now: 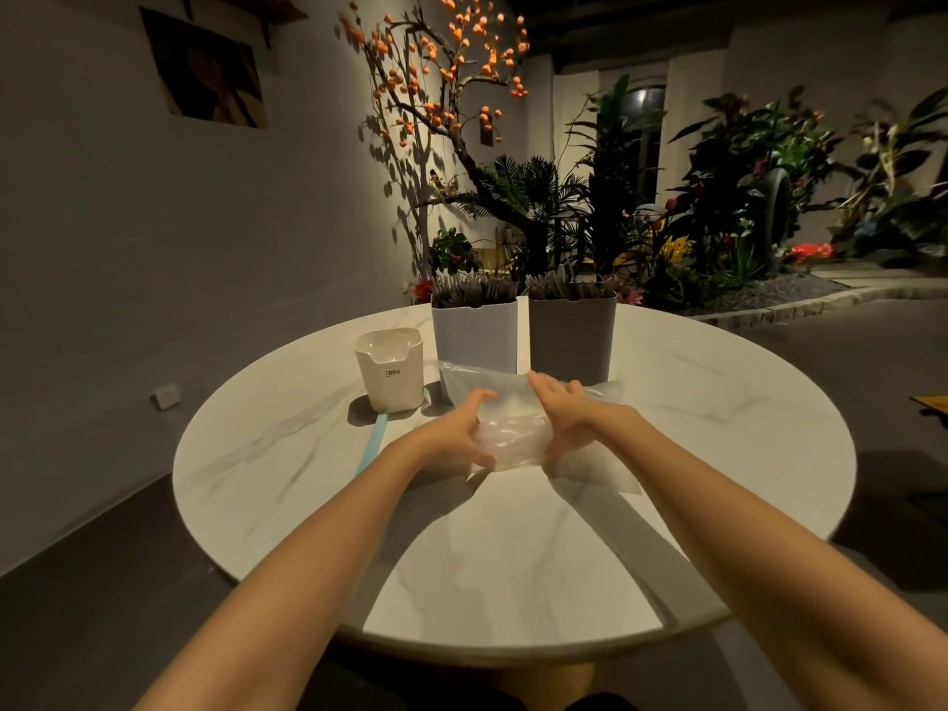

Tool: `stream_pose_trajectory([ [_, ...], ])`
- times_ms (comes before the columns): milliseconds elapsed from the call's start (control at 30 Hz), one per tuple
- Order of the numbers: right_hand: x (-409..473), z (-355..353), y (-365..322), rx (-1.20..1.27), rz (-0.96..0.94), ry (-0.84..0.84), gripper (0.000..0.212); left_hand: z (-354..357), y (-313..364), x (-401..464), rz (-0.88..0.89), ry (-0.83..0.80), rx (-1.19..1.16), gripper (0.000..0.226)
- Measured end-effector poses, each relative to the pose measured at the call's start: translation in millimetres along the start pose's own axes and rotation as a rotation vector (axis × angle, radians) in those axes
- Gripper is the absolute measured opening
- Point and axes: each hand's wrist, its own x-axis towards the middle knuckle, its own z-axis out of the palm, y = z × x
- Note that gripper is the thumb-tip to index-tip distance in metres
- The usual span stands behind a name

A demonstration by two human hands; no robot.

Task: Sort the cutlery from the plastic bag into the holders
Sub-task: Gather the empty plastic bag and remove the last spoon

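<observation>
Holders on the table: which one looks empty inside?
The short cream holder on the left; the two taller holders behind the bag are packed with dark cutlery.

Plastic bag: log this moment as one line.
stage: opening | plastic bag: on table | left hand: gripping bag | right hand: gripping bag | holders: behind bag

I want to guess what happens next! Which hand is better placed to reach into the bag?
Probably the right hand: it rests on top of the plastic bag, nearer the tall holders. The left hand grips the bag's left side and can steady it.
</observation>
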Motion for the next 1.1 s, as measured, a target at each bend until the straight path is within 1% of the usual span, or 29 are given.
stream_pose_trajectory([
  [67,5.7,4.8,5.7,0.060,0.063,-0.058,0.132,1.3,-1.4,3.5,0.043,0.043,0.013,0.101],
  [100,8.9,6.5,6.7,0.069,0.080,-0.061,0.130,1.3,-2.1,5.4,0.054,0.062,0.026,0.107],
  [133,11.6,8.5,6.5,0.050,0.075,-0.057,0.124,0.9,-3.2,7.7,0.063,0.078,0.049,0.113],
  [167,14.4,10.2,6.9,0.020,0.048,-0.057,0.108,0.4,-4.1,9.8,0.065,0.094,0.078,0.116],
  [200,14.5,10.6,6.0,-0.005,0.015,-0.068,0.086,-0.1,-5.6,12.2,0.067,0.103,0.107,0.117],
  [233,14.6,11.5,5.7,-0.021,-0.013,-0.084,0.067,-0.2,-6.9,13.7,0.066,0.108,0.133,0.114],
  [267,14.4,11.7,6.6,-0.008,-0.029,-0.076,0.055,-0.4,-8.3,14.8,0.061,0.114,0.157,0.108],
  [333,15.4,10.9,9.0,0.021,-0.023,0.013,0.045,-0.9,-7.5,12.6,0.034,0.145,0.220,0.091],
  [367,16.0,9.9,9.4,0.006,-0.014,0.073,0.041,-1.3,-6.4,10.1,0.031,0.184,0.289,0.080],
  [433,15.3,7.5,8.1,-0.021,-0.003,0.137,0.036,-1.7,-3.9,8.0,0.084,0.298,0.495,0.063],
  [467,14.3,6.0,7.1,0.017,-0.007,0.152,0.035,-1.7,-4.7,9.8,0.127,0.342,0.566,0.060],
  [533,13.3,3.3,5.2,0.171,-0.037,0.203,0.034,-3.3,-5.4,13.1,0.192,0.375,0.575,0.055],
  [600,12.3,0.3,4.4,0.368,-0.064,0.269,0.029,-5.5,-3.8,14.2,0.230,0.372,0.484,0.049],
  [700,11.3,-2.5,2.2,0.717,-0.073,0.361,0.021,-7.4,3.7,11.1,0.165,0.327,0.164,0.038],
  [733,10.6,-3.0,0.9,0.829,-0.070,0.387,0.020,-7.7,6.5,10.5,0.141,0.331,0.091,0.034],
  [800,10.2,-3.0,-2.7,1.064,-0.056,0.420,0.022,-7.3,10.0,9.9,0.106,0.356,0.020,0.031],
  [867,12.1,-4.2,-7.6,1.292,-0.015,0.435,0.029,-5.6,14.4,7.1,0.100,0.345,-0.065,0.036],
  [967,12.6,-9.0,-20.8,1.636,0.031,0.412,0.030,0.2,21.8,4.5,0.156,0.345,-0.093,0.057],
  [1033,9.3,-11.0,-28.6,1.773,0.007,0.324,0.026,3.3,25.8,4.4,0.155,0.361,-0.048,0.066],
  [1100,4.1,-11.3,-34.2,1.842,-0.007,0.202,0.021,4.7,26.6,5.6,0.131,0.344,-0.028,0.075],
])
